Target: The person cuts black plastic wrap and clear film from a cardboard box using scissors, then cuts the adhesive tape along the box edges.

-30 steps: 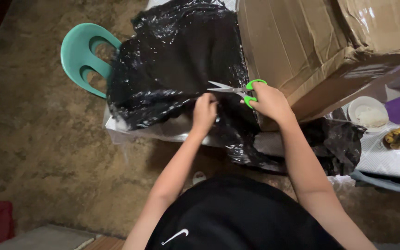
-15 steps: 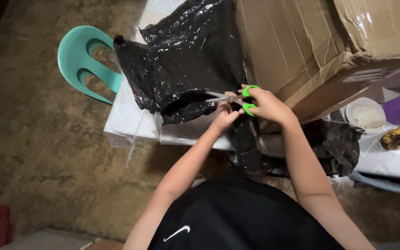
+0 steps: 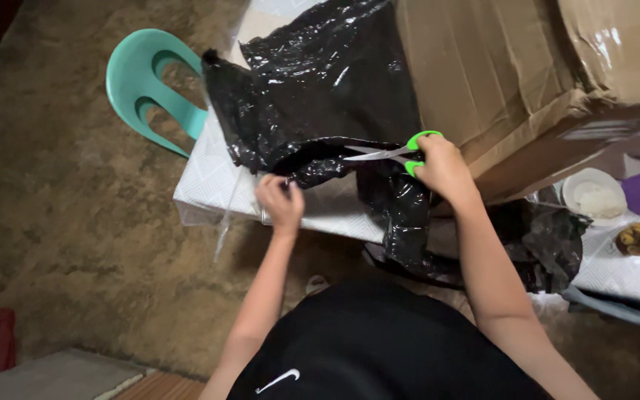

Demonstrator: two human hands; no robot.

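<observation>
A white-covered table (image 3: 209,189) carries black plastic sheeting (image 3: 312,81), a cardboard box (image 3: 512,67)

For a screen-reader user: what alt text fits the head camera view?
Seen from above, a person's right hand holds green-handled scissors at a black plastic sheet, which the left hand pinches at its edge, beside a cardboard box on a white-covered table.

Both arms are reaching fwd, bare to above the elbows. Left hand (image 3: 281,203) is sitting lower & nearer the body, fingers curled in a pinch, wrist straight. Right hand (image 3: 442,164) is sitting higher & further out, fingers closed, knuckles up, forearm angling inward.
</observation>
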